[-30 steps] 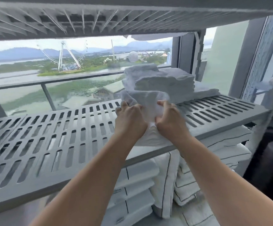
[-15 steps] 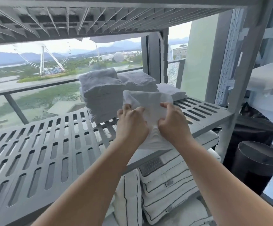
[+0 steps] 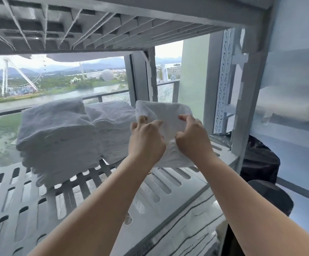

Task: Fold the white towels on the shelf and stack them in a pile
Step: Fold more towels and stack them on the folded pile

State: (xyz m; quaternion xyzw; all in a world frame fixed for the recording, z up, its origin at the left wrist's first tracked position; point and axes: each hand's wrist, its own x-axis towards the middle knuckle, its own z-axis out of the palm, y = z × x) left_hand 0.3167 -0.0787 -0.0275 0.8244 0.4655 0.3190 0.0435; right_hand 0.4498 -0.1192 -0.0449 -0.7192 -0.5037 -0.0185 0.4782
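A folded white towel [image 3: 168,117] is held up over the right end of the grey slatted shelf [image 3: 39,200]. My left hand [image 3: 146,139] grips its left side and my right hand [image 3: 192,137] grips its right side, both close together. To the left stands a tall pile of folded white towels [image 3: 57,137], with a second, lower pile [image 3: 113,126] behind it and beside the held towel.
The ribbed underside of the upper shelf [image 3: 94,24] hangs close overhead. A grey upright post [image 3: 246,108] stands at the right end. White pillows with dark piping [image 3: 187,228] lie below. A black bin [image 3: 272,198] stands at the lower right, a window behind.
The view has swung right and closer, so the towel piles now sit to the left. Both hands have lifted the towel higher and carried it toward the shelf's right end.
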